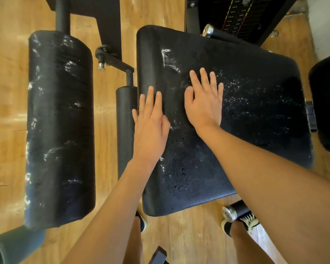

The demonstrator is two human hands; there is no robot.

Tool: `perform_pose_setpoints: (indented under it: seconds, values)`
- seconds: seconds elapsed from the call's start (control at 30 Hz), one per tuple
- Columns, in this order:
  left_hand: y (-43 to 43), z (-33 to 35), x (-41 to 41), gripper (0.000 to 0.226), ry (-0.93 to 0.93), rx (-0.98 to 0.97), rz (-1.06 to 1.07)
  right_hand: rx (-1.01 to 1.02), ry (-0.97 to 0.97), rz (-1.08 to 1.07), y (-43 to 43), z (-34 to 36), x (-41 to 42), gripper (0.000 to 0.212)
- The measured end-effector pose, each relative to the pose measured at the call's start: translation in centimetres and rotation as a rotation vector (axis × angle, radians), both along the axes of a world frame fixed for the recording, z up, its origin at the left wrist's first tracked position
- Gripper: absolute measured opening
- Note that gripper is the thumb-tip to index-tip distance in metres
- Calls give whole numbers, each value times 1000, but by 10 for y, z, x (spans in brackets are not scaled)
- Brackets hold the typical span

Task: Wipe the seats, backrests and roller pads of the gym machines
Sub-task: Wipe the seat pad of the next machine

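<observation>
both palms flat, fingers straight on seat (246, 115): left hand (151, 126), right hand (204, 103); seat-wiping step; no cloth visible; needs one next

Two hands (151, 122) (204, 105), one seat (255, 115), two roller pads (59, 126) (125, 122), two shoes (142, 222) (249, 221).

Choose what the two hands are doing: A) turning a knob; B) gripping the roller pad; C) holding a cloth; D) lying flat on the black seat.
D: the left hand and the right hand lie with straight fingers on the seat, holding nothing.
</observation>
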State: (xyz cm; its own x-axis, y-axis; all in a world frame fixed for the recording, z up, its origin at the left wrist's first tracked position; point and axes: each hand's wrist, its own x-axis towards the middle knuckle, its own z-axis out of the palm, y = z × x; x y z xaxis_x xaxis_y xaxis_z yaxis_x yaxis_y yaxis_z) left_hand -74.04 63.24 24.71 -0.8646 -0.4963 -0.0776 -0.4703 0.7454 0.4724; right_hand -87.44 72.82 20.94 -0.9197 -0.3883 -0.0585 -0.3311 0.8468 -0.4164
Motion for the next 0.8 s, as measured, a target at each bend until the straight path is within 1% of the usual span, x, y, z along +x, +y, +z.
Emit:
perform_pose_setpoints:
  seconds: [0.23, 0.47, 0.6, 0.8]
  values:
    - [12, -2, 24, 59, 9, 55, 23, 3, 7, 5, 0, 0, 0, 54]
    - [-8, 0, -12, 56, -13, 21, -11, -10, 9, -3, 0, -1, 0, 53]
    - [-20, 0, -29, 57, -16, 36, -12, -8, 11, -4, 0, -1, 1, 53]
    - [-5, 0, -1, 58, 25, 87, 34, -22, 12, -5, 0, -1, 1, 54]
